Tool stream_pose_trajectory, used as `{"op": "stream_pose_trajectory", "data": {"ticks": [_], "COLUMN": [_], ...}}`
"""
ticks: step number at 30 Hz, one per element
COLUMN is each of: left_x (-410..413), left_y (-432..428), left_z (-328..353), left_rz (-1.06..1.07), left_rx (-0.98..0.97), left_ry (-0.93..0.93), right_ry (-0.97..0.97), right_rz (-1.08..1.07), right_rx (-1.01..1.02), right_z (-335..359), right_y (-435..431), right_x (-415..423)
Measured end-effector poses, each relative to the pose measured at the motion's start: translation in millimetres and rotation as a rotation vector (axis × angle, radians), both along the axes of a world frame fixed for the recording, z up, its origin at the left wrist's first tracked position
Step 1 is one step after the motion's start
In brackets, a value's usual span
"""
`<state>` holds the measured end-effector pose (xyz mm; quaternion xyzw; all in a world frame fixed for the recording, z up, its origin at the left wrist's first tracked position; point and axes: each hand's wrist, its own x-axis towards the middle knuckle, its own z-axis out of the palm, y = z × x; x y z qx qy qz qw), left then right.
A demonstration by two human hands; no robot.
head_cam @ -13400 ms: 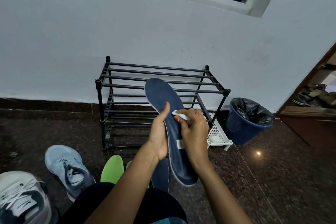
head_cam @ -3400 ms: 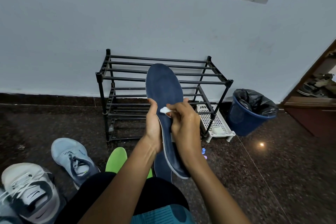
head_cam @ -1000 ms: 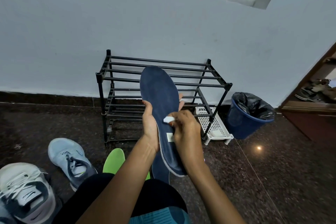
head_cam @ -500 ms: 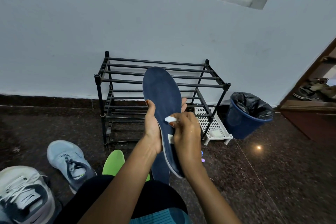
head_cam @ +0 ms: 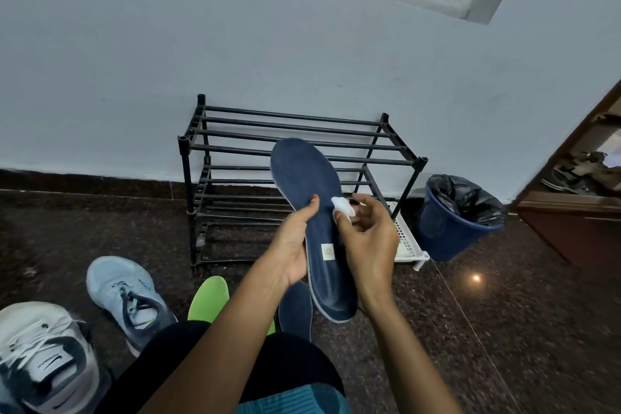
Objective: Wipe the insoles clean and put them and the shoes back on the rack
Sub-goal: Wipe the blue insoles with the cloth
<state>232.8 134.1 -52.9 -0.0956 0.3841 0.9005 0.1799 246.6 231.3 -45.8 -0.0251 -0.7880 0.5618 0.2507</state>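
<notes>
Navy fabric covers the insole (head_cam: 302, 178) that the person holds up in front of the black shoe rack (head_cam: 183, 143), toe end raised toward the wall (head_cam: 302, 44) and heel end down near the lap. The left hand (head_cam: 290, 245) grips it at the middle from the left side, thumb laid across the top face and the other fingers hidden behind it. The right hand (head_cam: 369, 245) pinches a small white wad of cloth or tissue (head_cam: 342, 207) between its fingertips and presses it against the insole's right edge, the remaining fingers loosely spread. A small pale label (head_cam: 328, 251) shows on the insole between the two hands.

On the dark speckled floor (head_cam: 504, 312), below the arms, a second navy insole (head_cam: 295, 309) lies beside a bright green insole (head_cam: 208, 296), both partly covered by the person's knee. Further left sit a light blue shoe (head_cam: 124, 292) and, at the frame's corner, a white and dark shoe (head_cam: 43, 360). Right of the rack stand a white perforated tray (head_cam: 408, 247) and a blue bin (head_cam: 447, 235) lined with a black bag.
</notes>
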Motion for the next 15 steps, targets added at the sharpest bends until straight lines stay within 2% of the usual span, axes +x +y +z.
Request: {"op": "stream_pose_trajectory", "data": {"ticks": [5, 9, 13, 15], "left_x": [-3.4, -3.3, -3.8, -3.8], "left_y": [3.6, 7.1, 9.1, 10.4], "left_z": [-2.8, -2.4, -3.8, -4.3], "left_rz": [0.099, 0.124, 0.149, 0.167], "left_rx": [-0.053, -0.053, -0.055, -0.067], "left_ry": [0.033, 0.065, 0.070, 0.072], "right_ry": [0.055, 0.106, 0.165, 0.185], "right_rz": [0.006, 0.048, 0.043, 0.039], "right_rx": [0.013, 0.199, 0.506, 0.567], "right_z": [8.8, 5.7, -8.2, -12.3], "right_y": [9.8, 9.6, 0.8, -3.9], "right_x": [-1.5, -6.0, -4.2, -2.8]}}
